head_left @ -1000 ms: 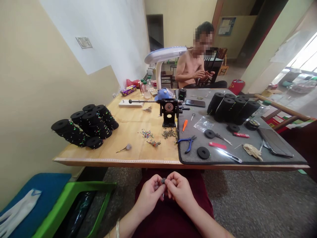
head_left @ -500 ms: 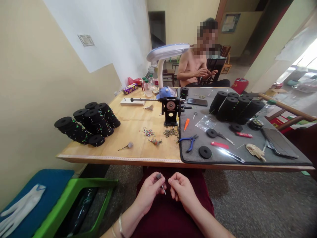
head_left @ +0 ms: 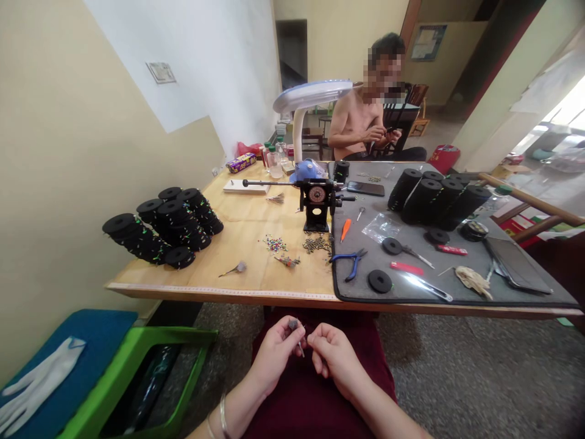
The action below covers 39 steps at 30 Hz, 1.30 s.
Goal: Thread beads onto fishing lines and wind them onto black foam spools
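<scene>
Over my lap, just in front of the table edge, my left hand (head_left: 277,353) is closed around a small bundle of thin strands with a grey tufted end (head_left: 293,324). A pale thin end sticks out below its fingers. My right hand (head_left: 334,355) is pinched shut, its fingertips at the left fingertips; whatever it pinches is too small to make out. On the wood beyond lie a similar grey-ended bundle (head_left: 239,267), an orange-and-grey bundle (head_left: 287,261), a scatter of colourful beads (head_left: 275,244) and a pile of small brass-coloured metal pieces (head_left: 316,244).
A black hand-cranked winder (head_left: 316,204) stands mid-table below a lamp (head_left: 315,94). Stacked black foam spools (head_left: 172,219) are at left, more spools (head_left: 427,195) at right. Blue-handled pliers (head_left: 350,263) lie on the grey mat (head_left: 365,289). A person (head_left: 351,125) sits beyond.
My right hand has moved slightly left, so its fingertips now meet those of my left hand. The left hand keeps its hold on the bundle.
</scene>
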Motion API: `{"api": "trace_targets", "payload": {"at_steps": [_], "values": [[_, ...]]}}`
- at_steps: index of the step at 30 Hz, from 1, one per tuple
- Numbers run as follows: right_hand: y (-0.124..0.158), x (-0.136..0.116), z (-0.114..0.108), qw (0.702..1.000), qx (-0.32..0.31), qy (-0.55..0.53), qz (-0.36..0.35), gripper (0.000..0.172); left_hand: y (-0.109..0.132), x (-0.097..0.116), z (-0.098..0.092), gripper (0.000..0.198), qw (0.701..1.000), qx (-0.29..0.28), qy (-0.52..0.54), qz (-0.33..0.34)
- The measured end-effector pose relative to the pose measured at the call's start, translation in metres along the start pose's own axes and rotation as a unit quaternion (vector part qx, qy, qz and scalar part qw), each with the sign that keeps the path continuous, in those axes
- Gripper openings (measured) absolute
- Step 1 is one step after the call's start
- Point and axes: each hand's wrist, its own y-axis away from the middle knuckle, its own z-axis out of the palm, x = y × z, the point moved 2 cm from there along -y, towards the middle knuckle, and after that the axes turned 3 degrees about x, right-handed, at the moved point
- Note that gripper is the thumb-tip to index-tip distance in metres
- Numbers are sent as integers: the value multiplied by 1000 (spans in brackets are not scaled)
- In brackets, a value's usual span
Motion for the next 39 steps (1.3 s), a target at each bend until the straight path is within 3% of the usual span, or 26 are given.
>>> {"api": "trace_targets", "payload": {"at_steps": [12,23,30,39], "values": [[-4,-1,-3,1000,20,-5,-17,33,6,9,4,24,994,-23,-95,46],[-8,0,-2,999,38,4,-37,25,7,9,7,24,993,-25,-111,42],[-11,6,-3,996,56,-67,-27,22,8,9,13,22,997,-25,-60,28],[-13,10,-3,987,40,-155,1,19,8,6,16,23,992,-31,-107,61]]}}
